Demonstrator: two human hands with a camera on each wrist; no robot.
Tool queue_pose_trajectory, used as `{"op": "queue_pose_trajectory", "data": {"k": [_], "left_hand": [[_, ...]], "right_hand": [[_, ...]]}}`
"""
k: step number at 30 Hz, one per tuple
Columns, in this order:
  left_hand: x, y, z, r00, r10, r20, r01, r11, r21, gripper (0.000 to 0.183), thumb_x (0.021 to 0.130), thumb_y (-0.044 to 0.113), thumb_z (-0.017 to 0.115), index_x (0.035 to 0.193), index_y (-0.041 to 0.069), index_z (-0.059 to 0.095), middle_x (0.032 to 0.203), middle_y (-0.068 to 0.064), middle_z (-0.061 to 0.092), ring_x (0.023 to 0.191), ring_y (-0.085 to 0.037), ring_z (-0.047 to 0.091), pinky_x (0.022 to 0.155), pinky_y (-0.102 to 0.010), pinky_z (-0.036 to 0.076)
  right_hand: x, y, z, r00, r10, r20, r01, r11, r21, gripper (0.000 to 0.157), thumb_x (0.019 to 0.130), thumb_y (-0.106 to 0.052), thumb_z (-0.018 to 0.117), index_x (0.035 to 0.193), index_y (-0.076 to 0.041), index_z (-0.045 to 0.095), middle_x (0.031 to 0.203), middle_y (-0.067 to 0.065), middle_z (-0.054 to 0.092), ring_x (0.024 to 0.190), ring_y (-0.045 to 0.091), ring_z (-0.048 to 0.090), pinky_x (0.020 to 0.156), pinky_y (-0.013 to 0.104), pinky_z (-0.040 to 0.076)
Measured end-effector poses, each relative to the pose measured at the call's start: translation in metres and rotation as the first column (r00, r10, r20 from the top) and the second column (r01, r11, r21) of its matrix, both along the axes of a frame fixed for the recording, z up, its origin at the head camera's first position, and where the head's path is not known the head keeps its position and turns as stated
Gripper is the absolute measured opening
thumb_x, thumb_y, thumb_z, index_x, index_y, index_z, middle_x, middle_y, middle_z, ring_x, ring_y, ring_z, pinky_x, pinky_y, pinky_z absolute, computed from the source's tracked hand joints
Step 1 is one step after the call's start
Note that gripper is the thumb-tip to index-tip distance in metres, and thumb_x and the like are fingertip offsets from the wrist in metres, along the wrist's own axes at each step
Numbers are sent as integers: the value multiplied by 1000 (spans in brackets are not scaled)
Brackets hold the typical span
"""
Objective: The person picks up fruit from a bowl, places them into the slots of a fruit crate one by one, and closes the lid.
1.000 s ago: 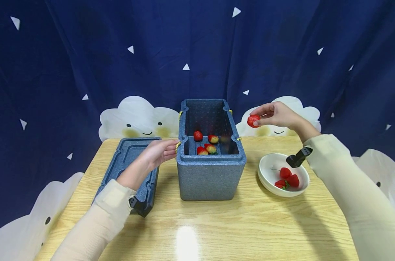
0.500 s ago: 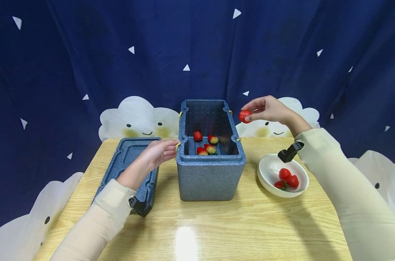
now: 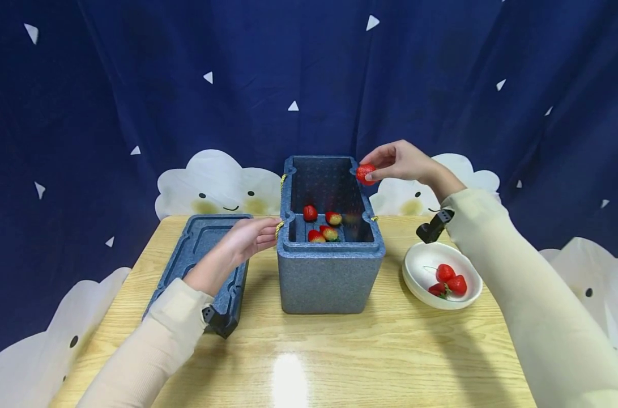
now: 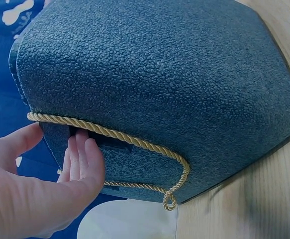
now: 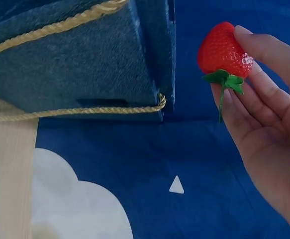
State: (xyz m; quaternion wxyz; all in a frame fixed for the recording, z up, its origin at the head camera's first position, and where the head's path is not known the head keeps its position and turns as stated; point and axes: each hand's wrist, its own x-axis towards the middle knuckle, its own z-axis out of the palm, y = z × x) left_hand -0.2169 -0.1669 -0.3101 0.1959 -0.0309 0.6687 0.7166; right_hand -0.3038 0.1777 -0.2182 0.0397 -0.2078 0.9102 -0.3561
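Between the thumb and fingers of my right hand [image 3: 405, 161] is a red strawberry [image 3: 366, 174], held up at the far right rim of a blue-grey foam box [image 3: 331, 283]. The right wrist view shows the strawberry's green leaves and stem [image 5: 224, 82] hanging downward. Inside the box, several red and yellowish strawberries [image 3: 329, 233] lie on the floor. My left hand [image 3: 244, 238] rests against the box's left side with fairly straight fingers. In the left wrist view, its fingertips lie by a recess under a gold rope handle [image 4: 120, 135], with the thumb near the rim.
A white bowl [image 3: 416, 277] with red strawberries [image 3: 445, 273] stands right of the box on the wooden table [image 3: 370, 357]. Left of the box lies its blue-grey lid [image 3: 199, 249], partly behind my left forearm. A dark blue curtain [image 3: 247, 73] with white clouds hangs behind the table.
My right hand has moved left and slightly upward with the strawberry, from above the bowl side to the box's right rim. The left hand has stayed in place.
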Motion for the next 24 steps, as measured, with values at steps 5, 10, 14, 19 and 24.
{"op": "queue_pose_trajectory", "data": {"k": [5, 10, 14, 19, 24], "left_hand": [[-1, 1, 0, 1000, 8, 1, -8, 1000, -4, 49, 97, 17, 54, 139, -5, 42, 84, 7, 63, 76, -1, 64, 89, -22, 56], [-2, 1, 0, 1000, 8, 0, -8, 1000, -13, 49, 97, 17, 54, 139, -5, 42, 86, 6, 63, 77, -1, 64, 96, -25, 54], [-3, 1, 0, 1000, 12, 5, -12, 1000, -25, 49, 97, 18, 54, 139, -3, 43, 93, 4, 61, 78, -1, 64, 108, -33, 48], [-4, 1, -1, 1000, 18, 7, -18, 999, -29, 47, 96, 18, 55, 137, -3, 44, 91, 4, 61, 78, -1, 64, 99, -28, 53], [-4, 0, -4, 1000, 23, 14, -23, 1000, -6, 47, 95, 17, 57, 135, -4, 45, 83, 6, 63, 76, -2, 64, 79, -18, 57]], "right_hand": [[-4, -10, 5, 1000, 22, -2, -22, 1000, -1, 35, 85, -14, 73, 119, -6, 65, 110, 9, 72, 87, 9, 68, 82, 14, 55], [-8, -20, 10, 999, 43, -5, -43, 999, -8, 34, 86, -16, 73, 118, -7, 66, 108, 6, 72, 87, 12, 66, 84, 15, 55], [-12, -29, 16, 999, 53, -6, -53, 998, -14, 34, 86, -18, 72, 118, -8, 66, 109, 5, 73, 89, 12, 67, 89, 20, 55], [-15, -43, 23, 997, 71, -5, -71, 996, -59, 35, 87, -17, 71, 120, -8, 66, 111, 2, 73, 93, 10, 67, 99, 31, 54], [-18, -56, 24, 996, 92, 10, -90, 989, -120, 35, 86, -19, 72, 120, -8, 66, 106, -4, 73, 96, 10, 67, 105, 39, 50]]}}
